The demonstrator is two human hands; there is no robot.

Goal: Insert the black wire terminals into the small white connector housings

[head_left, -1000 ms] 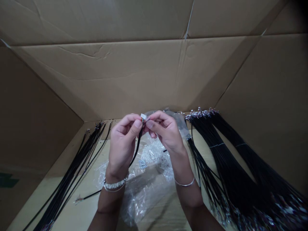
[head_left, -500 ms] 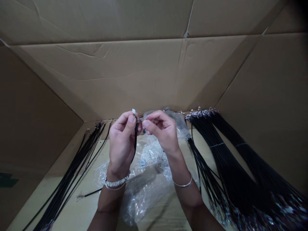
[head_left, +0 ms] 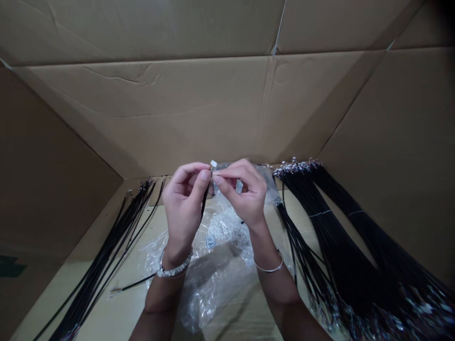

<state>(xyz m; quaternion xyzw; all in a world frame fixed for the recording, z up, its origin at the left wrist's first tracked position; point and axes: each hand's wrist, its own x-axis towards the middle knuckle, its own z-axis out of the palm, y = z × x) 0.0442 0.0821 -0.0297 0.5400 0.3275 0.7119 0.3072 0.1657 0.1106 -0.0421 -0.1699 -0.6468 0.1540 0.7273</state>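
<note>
My left hand [head_left: 185, 196] pinches a black cable [head_left: 204, 201] close to its end, between thumb and forefinger. A small white connector [head_left: 213, 164] sticks up at the tip of that cable, just above the fingertips. My right hand [head_left: 243, 189] is closed in a pinch right beside it, thumb and forefinger meeting at the thin wires below the connector. The fingertips of both hands almost touch and hide most of the wires. The cable's lower length runs down behind my left wrist, and its bare wire end [head_left: 115, 291] shows on the left.
Under my hands lies a clear plastic bag [head_left: 209, 293] with many small white connectors [head_left: 223, 227] and a label [head_left: 210, 241]. Black cables [head_left: 106, 265] lie at left; thick tied bundles [head_left: 330, 232] lie at right. Cardboard walls [head_left: 199, 109] enclose the back and sides.
The cable end and its white connector have shifted right, towards my right hand. My right fingers have moved from the outstretched thin wire to close against the cable end.
</note>
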